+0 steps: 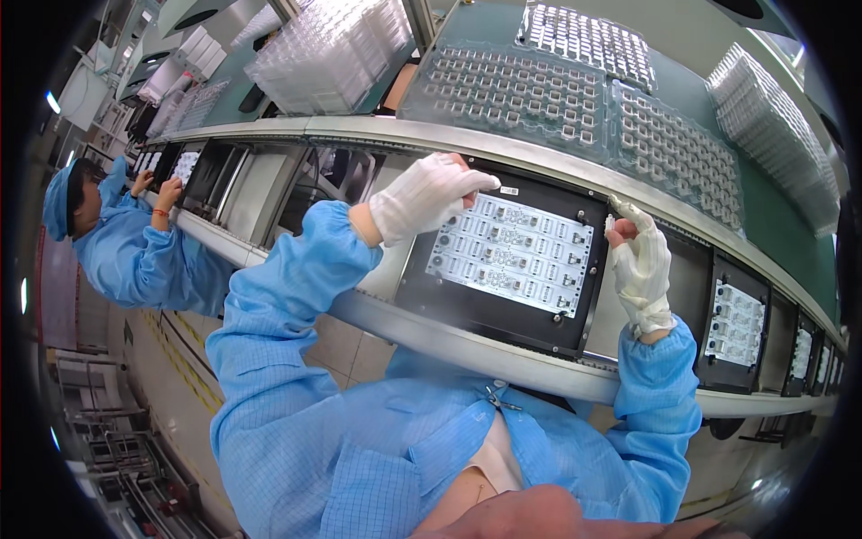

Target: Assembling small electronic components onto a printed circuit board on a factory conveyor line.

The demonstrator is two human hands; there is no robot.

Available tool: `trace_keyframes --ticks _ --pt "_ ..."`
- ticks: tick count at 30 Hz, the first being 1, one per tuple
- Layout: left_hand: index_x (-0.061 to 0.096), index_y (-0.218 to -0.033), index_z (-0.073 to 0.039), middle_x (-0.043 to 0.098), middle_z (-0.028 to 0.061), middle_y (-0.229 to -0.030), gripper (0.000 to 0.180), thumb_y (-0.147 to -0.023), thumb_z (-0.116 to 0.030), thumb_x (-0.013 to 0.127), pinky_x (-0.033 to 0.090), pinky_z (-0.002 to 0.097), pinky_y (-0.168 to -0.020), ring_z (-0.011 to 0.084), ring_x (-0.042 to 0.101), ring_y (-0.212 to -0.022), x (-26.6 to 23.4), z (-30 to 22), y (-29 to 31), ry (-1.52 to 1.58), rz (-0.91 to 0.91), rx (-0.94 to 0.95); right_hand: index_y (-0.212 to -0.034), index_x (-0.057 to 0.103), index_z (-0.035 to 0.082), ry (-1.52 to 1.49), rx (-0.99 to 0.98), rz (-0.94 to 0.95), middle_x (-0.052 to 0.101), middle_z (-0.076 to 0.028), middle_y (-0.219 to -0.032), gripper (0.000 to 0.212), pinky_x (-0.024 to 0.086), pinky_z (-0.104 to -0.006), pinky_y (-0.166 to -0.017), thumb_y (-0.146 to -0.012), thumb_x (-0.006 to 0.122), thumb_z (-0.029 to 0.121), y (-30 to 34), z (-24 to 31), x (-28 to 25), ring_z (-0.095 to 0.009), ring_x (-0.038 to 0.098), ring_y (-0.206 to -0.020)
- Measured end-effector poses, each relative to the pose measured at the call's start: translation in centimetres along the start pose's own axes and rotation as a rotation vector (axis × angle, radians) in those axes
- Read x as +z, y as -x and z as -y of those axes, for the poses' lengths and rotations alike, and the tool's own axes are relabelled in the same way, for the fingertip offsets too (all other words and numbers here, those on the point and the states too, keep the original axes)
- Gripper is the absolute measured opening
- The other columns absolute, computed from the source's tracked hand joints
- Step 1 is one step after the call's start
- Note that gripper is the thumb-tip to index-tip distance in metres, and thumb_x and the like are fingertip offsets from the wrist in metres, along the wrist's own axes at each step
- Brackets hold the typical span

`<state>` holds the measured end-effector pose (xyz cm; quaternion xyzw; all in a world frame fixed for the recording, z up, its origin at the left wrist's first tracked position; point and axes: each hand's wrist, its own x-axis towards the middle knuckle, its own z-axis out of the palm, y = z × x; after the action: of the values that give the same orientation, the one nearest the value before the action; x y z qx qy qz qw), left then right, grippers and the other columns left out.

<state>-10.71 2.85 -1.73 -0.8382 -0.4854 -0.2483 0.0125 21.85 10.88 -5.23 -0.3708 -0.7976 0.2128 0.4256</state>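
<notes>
A white circuit board panel (512,253) with rows of small parts lies on a black carrier tray (458,310) in front of me. My left hand (422,199), in a white glove with bare fingertips, hovers over the panel's far left corner. Its fingers are drawn together; whatever they hold, if anything, is too small to name. At the tray's right edge is my right hand (642,265), gloved the same way. Thumb and fingers pinch near a small whitish bit that I cannot make out.
Clear plastic trays of small square metallic parts (521,94) lie on the green bench beyond the rail. Stacked clear trays (328,54) stand at far left, another stack (772,126) at right. More carriers with panels (736,323) sit rightward along the line. A co-worker (135,234) works at left.
</notes>
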Motion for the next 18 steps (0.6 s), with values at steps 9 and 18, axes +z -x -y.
trace_keyframes --ticks 9,18 --pt "0.065 -0.114 -0.009 0.064 0.0087 -0.081 0.036 -0.078 -0.003 0.068 0.05 0.0393 -0.079 0.0285 0.063 -0.079 1.4 0.5 0.3 -0.076 0.07 0.08 -0.121 0.064 0.012 0.001 0.011 0.014 0.069 -0.006 -0.085 0.042 0.055 -0.0344 -0.072 -0.081 0.073 0.004 0.0 0.7 0.1 -0.022 0.067 -0.08" --pt "0.062 -0.117 -0.008 0.063 0.0065 -0.082 0.04 -0.078 -0.001 0.066 0.048 0.038 -0.078 0.0264 0.061 -0.08 1.1 0.8 -0.8 -0.032 0.201 0.065 -0.123 0.064 0.014 -0.001 -0.046 0.062 0.066 -0.005 -0.082 0.044 0.053 -0.0348 -0.071 -0.081 0.07 0.001 -0.1 1.4 0.2 -0.022 0.064 -0.077"
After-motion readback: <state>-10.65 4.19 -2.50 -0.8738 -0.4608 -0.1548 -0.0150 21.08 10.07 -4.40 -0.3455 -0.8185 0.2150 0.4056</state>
